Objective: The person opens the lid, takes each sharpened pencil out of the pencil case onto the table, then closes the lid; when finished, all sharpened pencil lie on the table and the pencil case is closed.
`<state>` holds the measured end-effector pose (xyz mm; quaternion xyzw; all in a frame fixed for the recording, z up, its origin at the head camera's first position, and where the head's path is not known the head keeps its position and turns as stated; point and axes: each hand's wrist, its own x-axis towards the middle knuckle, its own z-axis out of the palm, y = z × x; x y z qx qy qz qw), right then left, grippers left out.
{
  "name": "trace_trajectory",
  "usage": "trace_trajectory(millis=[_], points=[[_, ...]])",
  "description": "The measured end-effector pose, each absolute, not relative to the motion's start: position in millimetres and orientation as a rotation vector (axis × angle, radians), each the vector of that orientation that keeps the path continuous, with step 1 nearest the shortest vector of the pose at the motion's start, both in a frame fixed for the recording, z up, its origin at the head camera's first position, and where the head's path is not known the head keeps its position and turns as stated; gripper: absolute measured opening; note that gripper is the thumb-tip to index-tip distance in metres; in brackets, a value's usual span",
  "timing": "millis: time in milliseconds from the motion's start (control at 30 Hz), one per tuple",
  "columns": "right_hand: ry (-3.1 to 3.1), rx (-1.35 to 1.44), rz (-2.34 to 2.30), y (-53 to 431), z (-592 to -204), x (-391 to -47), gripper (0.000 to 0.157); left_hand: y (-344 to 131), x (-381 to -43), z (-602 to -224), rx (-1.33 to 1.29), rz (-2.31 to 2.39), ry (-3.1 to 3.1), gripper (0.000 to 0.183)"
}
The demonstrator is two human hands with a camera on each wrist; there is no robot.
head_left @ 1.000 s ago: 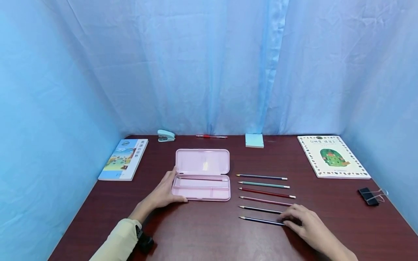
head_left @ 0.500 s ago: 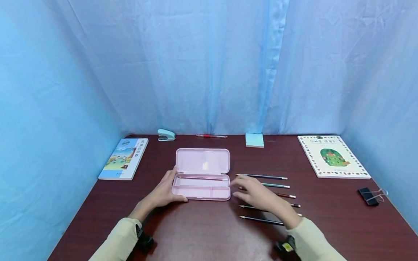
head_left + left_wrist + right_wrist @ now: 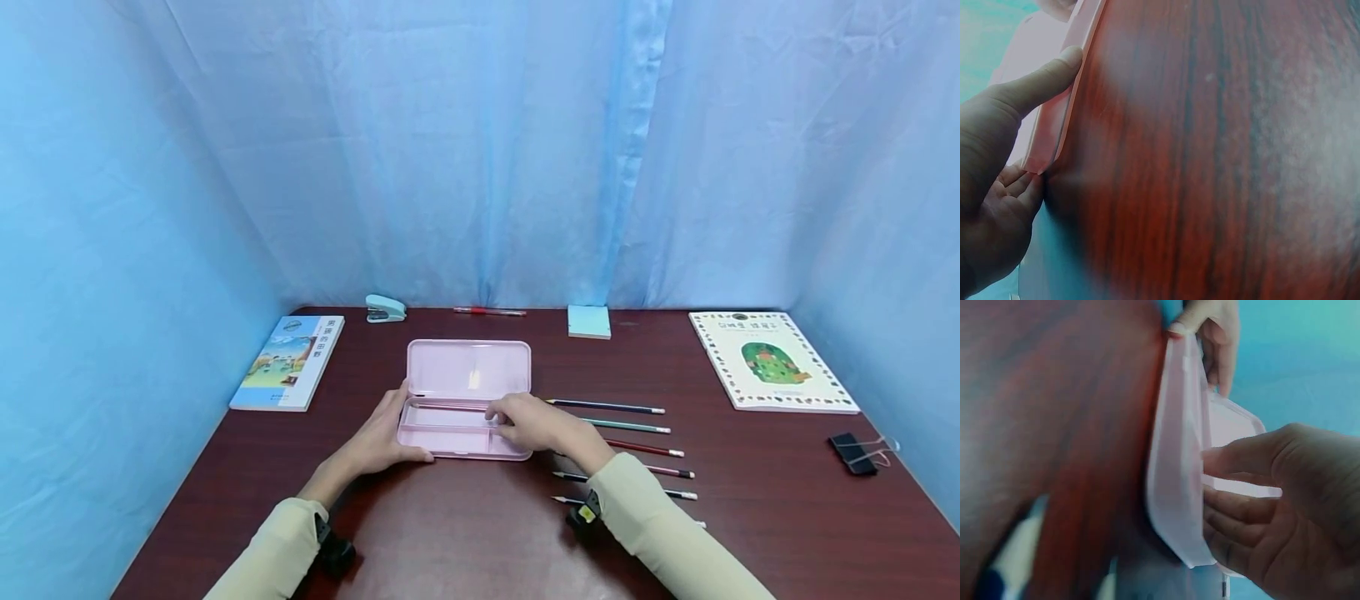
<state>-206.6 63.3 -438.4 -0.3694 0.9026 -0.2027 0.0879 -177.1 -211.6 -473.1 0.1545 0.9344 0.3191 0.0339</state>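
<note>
A pink pencil case (image 3: 442, 454) lies with its lid (image 3: 468, 371) raised at the middle of the desk. My left hand (image 3: 378, 437) holds its left end, thumb along the front wall and fingers round the left side. Inside the rear compartment lies a reddish pencil (image 3: 457, 407), partly covered by my right hand (image 3: 532, 423). That hand reaches over the case's right end with bent fingers. In the right wrist view its fingertips are hidden behind the case wall, so whether they pinch the pencil cannot be told. Several pencils (image 3: 626, 426) lie in a row to the right, partly under the right forearm.
A stapler (image 3: 386, 309), a red pen (image 3: 489, 312) and a notepad (image 3: 588, 322) lie along the back edge. One book (image 3: 288, 362) is at the left, another book (image 3: 772, 362) at the right. A black binder clip (image 3: 853, 454) sits near the right edge.
My right hand has left the eraser end of the front pencil and moved left and away from me, into the pencil case. The left hand has stayed at the case's left end.
</note>
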Motion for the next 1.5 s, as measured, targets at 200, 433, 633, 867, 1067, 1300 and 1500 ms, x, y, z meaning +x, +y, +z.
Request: trace_trajectory(millis=[200,433,633,867,1067,1300,1500], points=[[2.610,-1.089,-0.601,62.8,-434.9,-211.7,0.021,-210.2,-176.3,-474.2,0.469,1.007,2.854,0.126],[2.626,-1.052,-0.632,63.7,-436.0,-210.7,0.020,-208.7,-175.9,-475.0,0.468,1.016,2.857,0.126],[2.675,-1.005,-0.811,74.6,-436.2,-209.4,0.018,-208.5,-177.5,-476.1,0.462,1.014,2.857,0.127],[2.729,-1.029,-1.022,114.5,-424.1,-193.1,0.014,-208.8,-177.3,-474.9,0.472,1.016,2.861,0.126],[2.792,-1.040,-1.043,157.8,-412.2,-170.2,0.016,-210.3,-175.0,-474.3,0.466,1.014,2.854,0.127],[2.915,-1.020,-1.025,211.3,-408.1,-135.9,0.024,-211.6,-175.6,-474.8,0.480,1.042,2.853,0.127],[2.954,-0.989,-1.067,248.5,-429.3,-98.3,0.028,-211.6,-177.0,-474.8,0.495,1.027,2.864,0.126]])
